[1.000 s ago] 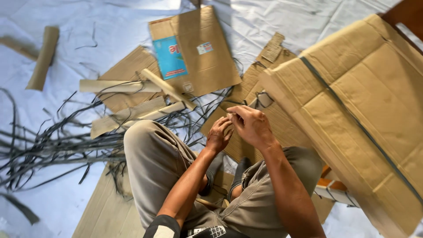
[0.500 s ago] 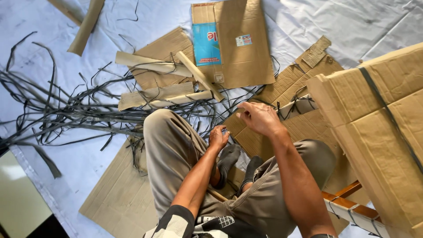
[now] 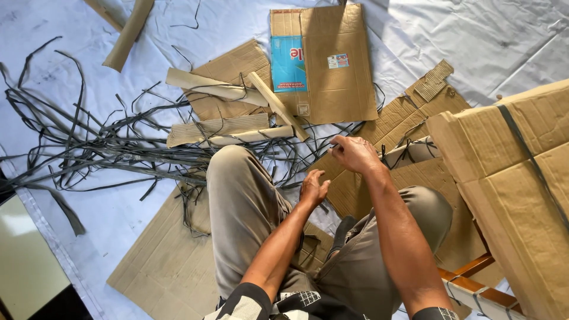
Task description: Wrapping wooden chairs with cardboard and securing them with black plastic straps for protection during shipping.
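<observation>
I sit on the floor with my knees up. My right hand (image 3: 354, 154) hovers over a flat brown cardboard sheet (image 3: 409, 178), its fingers curled shut in a pinch; whether a thin strap is in them I cannot tell. Lower down, between my knees, my left hand (image 3: 312, 188) has its fingers apart and holds nothing. Just right of my right hand lies a rolled cardboard piece (image 3: 418, 149) bound with dark strap. A large brown cardboard box (image 3: 510, 195) with a dark strap (image 3: 533, 163) around it leans at the right.
A tangle of dark plastic straps (image 3: 101, 148) spreads over the white sheet (image 3: 474, 35) at the left. Ahead lie a flattened carton with a blue label (image 3: 332, 77) and cardboard rolls (image 3: 213, 89). Another flat cardboard (image 3: 160, 266) lies under my leg. A wooden frame (image 3: 471, 275) shows at bottom right.
My hands, together at first, have parted: the left dropped and opened between my knees, the right stayed up and pinched. The view swung left, so the box shifted right.
</observation>
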